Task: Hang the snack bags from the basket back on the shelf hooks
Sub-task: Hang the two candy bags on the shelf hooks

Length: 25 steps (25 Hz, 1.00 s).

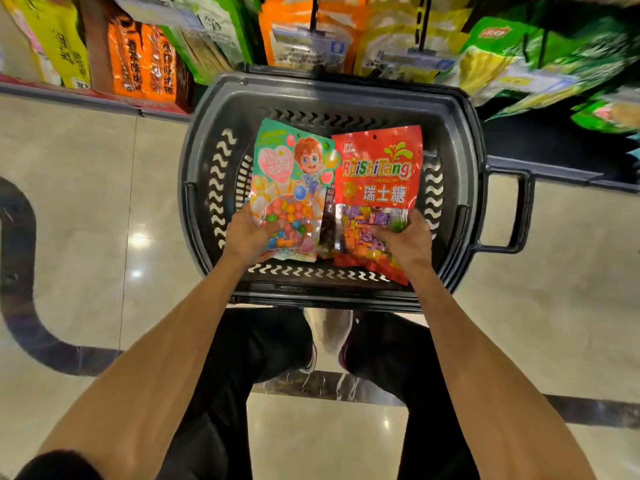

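Note:
A dark grey shopping basket (204, 109) stands on the floor in front of me. Inside it, my left hand (247, 233) grips the lower left corner of a green candy bag (294, 168) printed with a cartoon child and coloured balls. My right hand (407, 239) grips the lower part of a red candy bag (381, 161) with wrapped sweets showing through its window. The two bags lie side by side, tops pointing toward the shelf. A dark package (327, 216) shows between them. Snack bags (311, 26) hang on shelf hooks beyond the basket.
The basket's handle (516, 213) sticks out to the right. Orange packs (145, 64) and yellow packs stand on the low shelf at left; green bags (554, 64) hang at right. Glossy beige floor tiles with dark inlay surround the basket. My legs and shoes are below it.

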Motion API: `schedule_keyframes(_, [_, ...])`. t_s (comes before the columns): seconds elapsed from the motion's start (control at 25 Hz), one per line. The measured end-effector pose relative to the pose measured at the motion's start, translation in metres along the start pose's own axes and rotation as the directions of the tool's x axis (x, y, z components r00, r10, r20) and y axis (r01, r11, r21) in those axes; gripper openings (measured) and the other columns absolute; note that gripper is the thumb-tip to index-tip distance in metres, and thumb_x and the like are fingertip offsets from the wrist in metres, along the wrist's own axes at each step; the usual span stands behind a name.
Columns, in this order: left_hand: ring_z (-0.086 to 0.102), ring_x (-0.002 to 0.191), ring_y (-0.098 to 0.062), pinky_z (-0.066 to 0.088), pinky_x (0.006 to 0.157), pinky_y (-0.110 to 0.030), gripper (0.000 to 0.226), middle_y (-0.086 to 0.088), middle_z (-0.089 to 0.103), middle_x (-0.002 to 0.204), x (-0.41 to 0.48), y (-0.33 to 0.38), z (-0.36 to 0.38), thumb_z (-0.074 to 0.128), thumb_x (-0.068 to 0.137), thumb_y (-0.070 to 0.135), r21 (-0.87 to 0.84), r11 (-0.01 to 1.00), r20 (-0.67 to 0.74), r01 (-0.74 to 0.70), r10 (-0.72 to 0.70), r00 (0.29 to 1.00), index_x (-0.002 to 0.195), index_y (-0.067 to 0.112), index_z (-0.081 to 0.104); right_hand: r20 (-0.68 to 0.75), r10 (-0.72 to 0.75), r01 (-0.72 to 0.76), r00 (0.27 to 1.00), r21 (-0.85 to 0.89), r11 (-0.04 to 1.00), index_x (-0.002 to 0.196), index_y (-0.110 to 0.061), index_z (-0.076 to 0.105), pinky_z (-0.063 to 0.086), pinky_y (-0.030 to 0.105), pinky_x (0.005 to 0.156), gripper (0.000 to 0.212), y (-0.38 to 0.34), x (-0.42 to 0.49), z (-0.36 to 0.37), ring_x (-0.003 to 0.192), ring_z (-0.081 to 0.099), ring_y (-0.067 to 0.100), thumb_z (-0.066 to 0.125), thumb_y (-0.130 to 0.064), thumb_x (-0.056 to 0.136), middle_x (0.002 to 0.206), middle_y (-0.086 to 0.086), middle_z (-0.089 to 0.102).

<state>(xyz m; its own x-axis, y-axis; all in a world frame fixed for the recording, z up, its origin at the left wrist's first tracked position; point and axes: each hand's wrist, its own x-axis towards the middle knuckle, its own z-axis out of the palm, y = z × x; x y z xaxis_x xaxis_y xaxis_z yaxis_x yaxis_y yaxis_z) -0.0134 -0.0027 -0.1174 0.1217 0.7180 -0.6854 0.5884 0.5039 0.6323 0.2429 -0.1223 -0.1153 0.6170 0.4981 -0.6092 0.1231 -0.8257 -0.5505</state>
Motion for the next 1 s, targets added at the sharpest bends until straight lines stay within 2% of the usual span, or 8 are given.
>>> schedule_keyframes(0.16, [0.067,0.094,0.004,0.056,0.083,-0.020,0.039,0.010,0.070,0.107,-0.071,0.061,-0.034,0.075,0.086,0.015,-0.157,0.984,0.001,-0.081,0.082,0.997,0.122,0.014,0.059,-0.057,-0.045,0.043,0.997,-0.041,0.998,0.126,-0.020,0.053,0.052,0.035,0.085,0.065,-0.046,-0.062,-0.059,0.098,0.064,0.018,0.085,-0.039,0.072,0.110,-0.004,0.067])
schedule_keyframes(0.28, [0.069,0.100,-0.003,0.056,0.084,-0.023,0.045,0.009,0.072,0.113,-0.120,0.122,-0.065,0.076,0.085,0.025,-0.161,0.975,0.039,-0.155,0.163,0.986,0.126,0.017,0.061,-0.092,-0.125,0.128,0.988,0.035,0.991,0.127,-0.027,0.051,0.055,0.042,0.089,0.067,-0.089,-0.113,-0.118,0.103,0.066,0.019,0.084,-0.044,0.071,0.116,-0.006,0.068])
schedule_keyframes(0.4, [0.070,0.100,-0.008,0.057,0.073,-0.021,0.042,0.005,0.072,0.114,-0.177,0.193,-0.085,0.076,0.086,0.024,-0.230,0.949,0.038,-0.216,0.231,0.972,0.125,0.018,0.061,-0.153,-0.201,0.223,0.967,0.140,0.965,0.119,-0.036,0.057,0.053,0.032,0.085,0.056,-0.135,-0.166,-0.192,0.099,0.065,0.010,0.086,-0.038,0.071,0.114,-0.010,0.069])
schedule_keyframes(0.52, [0.069,0.102,-0.010,0.055,0.071,-0.018,0.041,0.002,0.071,0.116,-0.247,0.262,-0.094,0.071,0.089,0.017,-0.298,0.899,0.038,-0.321,0.348,0.937,0.128,0.014,0.058,-0.205,-0.221,0.276,0.954,0.301,0.913,0.099,-0.034,0.065,0.054,0.018,0.072,0.042,-0.169,-0.224,-0.275,0.082,0.068,-0.004,0.090,-0.024,0.068,0.092,-0.018,0.072])
schedule_keyframes(0.64, [0.069,0.105,-0.016,0.057,0.085,-0.031,0.035,0.000,0.072,0.114,-0.321,0.329,-0.084,0.069,0.090,0.014,-0.331,0.849,0.050,-0.413,0.453,0.890,0.124,0.016,0.061,-0.226,-0.242,0.317,0.944,0.413,0.854,0.098,-0.029,0.067,0.057,0.018,0.068,0.036,-0.174,-0.277,-0.357,0.080,0.072,0.001,0.087,-0.013,0.072,0.092,-0.012,0.075])
schedule_keyframes(0.76, [0.068,0.106,-0.018,0.055,0.090,-0.040,0.032,0.000,0.073,0.112,-0.391,0.390,-0.060,0.068,0.090,0.012,-0.376,0.780,0.076,-0.501,0.565,0.822,0.121,0.021,0.063,-0.316,-0.264,0.388,0.911,0.445,0.807,0.108,-0.026,0.064,0.057,0.021,0.070,0.040,-0.170,-0.320,-0.442,0.085,0.072,0.005,0.085,-0.018,0.075,0.101,-0.007,0.075])
schedule_keyframes(0.92, [0.069,0.093,-0.009,0.055,0.075,-0.018,0.028,0.009,0.076,0.098,-0.479,0.448,-0.006,0.073,0.084,0.013,-0.411,0.666,0.062,-0.623,0.702,0.709,0.109,0.022,0.066,-0.498,-0.301,0.523,0.813,0.400,0.753,0.116,-0.028,0.061,0.057,0.034,0.079,0.055,-0.147,-0.375,-0.559,0.095,0.071,0.013,0.087,-0.039,0.069,0.107,-0.004,0.073])
schedule_keyframes(1.0, [0.069,0.089,-0.006,0.054,0.071,-0.014,0.027,0.007,0.075,0.097,-0.519,0.474,0.022,0.072,0.084,0.012,-0.447,0.601,0.044,-0.662,0.755,0.655,0.109,0.020,0.066,-0.570,-0.313,0.592,0.760,0.406,0.696,0.115,-0.023,0.061,0.060,0.035,0.080,0.048,-0.135,-0.400,-0.610,0.091,0.072,0.010,0.086,-0.025,0.074,0.102,-0.003,0.073])
